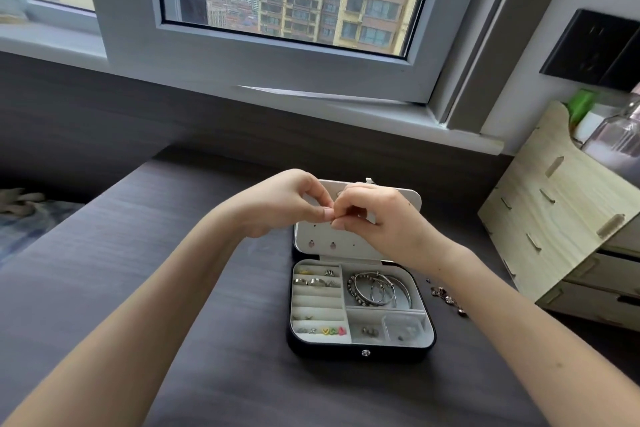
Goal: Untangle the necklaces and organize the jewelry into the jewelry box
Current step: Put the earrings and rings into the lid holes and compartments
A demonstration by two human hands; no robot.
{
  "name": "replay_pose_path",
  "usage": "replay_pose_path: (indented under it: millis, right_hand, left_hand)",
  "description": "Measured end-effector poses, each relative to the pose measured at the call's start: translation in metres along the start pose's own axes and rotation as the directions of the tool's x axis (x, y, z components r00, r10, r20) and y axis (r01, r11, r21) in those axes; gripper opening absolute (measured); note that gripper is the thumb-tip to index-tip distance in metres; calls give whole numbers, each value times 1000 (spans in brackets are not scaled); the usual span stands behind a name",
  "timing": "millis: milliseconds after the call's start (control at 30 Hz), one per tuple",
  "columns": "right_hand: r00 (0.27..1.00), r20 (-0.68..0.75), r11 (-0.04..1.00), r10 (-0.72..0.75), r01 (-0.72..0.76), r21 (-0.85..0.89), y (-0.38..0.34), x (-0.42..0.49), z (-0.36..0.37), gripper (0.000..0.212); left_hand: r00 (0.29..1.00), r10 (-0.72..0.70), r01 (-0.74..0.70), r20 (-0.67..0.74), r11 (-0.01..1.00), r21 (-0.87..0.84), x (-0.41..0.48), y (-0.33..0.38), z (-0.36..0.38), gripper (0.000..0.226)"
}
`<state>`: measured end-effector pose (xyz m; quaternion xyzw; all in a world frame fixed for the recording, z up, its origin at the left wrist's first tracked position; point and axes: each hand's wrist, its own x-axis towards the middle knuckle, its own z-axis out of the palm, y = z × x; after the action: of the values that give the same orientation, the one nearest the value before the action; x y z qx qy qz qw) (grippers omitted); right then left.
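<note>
Head view: my left hand (287, 204) and right hand (379, 218) pinch fingertips together, on what I cannot tell, above the open jewelry box (329, 350) at lower centre; a chain (446, 296) lies right of it.

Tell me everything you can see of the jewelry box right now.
The jewelry box is a dark rounded-corner case with pale lining and a metal snap in front, lying open on the table. Its lid stands up at the back, holding small studs. Left slots hold rings, the upper right compartment bangles. The left hand and right hand work before the lid; contact unclear.
</note>
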<state>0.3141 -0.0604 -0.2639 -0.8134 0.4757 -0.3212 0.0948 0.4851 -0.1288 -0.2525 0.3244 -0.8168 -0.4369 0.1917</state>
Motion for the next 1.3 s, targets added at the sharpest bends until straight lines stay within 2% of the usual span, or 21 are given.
replay_pose_path:
  millis: [133, 233, 300, 367, 467, 533, 567, 633, 700, 767, 967, 1167, 1300]
  right_hand:
    - [995, 49, 988, 92, -97, 118, -2, 0, -6, 5]
    - [985, 108, 979, 138, -152, 133, -1, 1, -9, 5]
    - [978, 141, 973, 154, -175, 151, -1, 4, -11, 11]
    - [976, 164, 973, 146, -172, 156, -1, 6, -13, 21]
    - [978, 181, 989, 100, -117, 91, -1, 5, -14, 11]
    - [989, 123, 993, 80, -90, 79, -2, 1, -9, 7]
    - [997, 45, 996, 67, -69, 49, -1, 0, -5, 8]
    - [988, -156, 987, -15, -10, -161, 4, -2, 4, 15]
    - [950, -297, 926, -102, -19, -377, 10, -1, 14, 24]
    - [924, -364, 897, -119, -57, -437, 12, 1, 21, 29]
    - [898, -429, 864, -99, -137, -485, 8, 11, 40, 15]
    - [912, -408, 863, -50, -166, -476, 9, 13, 43, 14]
    - [917, -398, 879, -21, -173, -445, 9, 12, 40, 24]
  left_hand:
    - [1000, -5, 5, -7, 1000, -22, -1, 1, 2, 8]
    - [1000, -14, 14, -7, 1000, -14, 0, 0, 3, 8]
    - [1000, -23, 23, -10, 1000, -13, 0, 0, 4, 7]
    - [999, -26, 26, -19, 1000, -1, 1, -1, 3, 6]
    - [995, -14, 16, -103, 1000, 22, 4, -4, 3, 7]
    - [987, -4, 6, -158, 1000, 15, 6, -6, 4, 8]
    - [986, -8, 8, -164, 1000, -2, 6, -7, 3, 8]
    - [990, -38, 27, -138, 996, -84, 7, -9, 1, 9]
    - [992, -90, 65, -92, 967, -247, 6, -14, -6, 10]
    - [989, -136, 106, -50, 916, -387, 4, -19, -14, 13]
    - [982, -179, 180, 63, 776, -604, 3, -35, -24, 42]
    - [986, -142, 166, 91, 716, -678, 3, -44, -28, 25]
    - [988, -127, 149, 84, 694, -704, 4, -48, -27, 12]
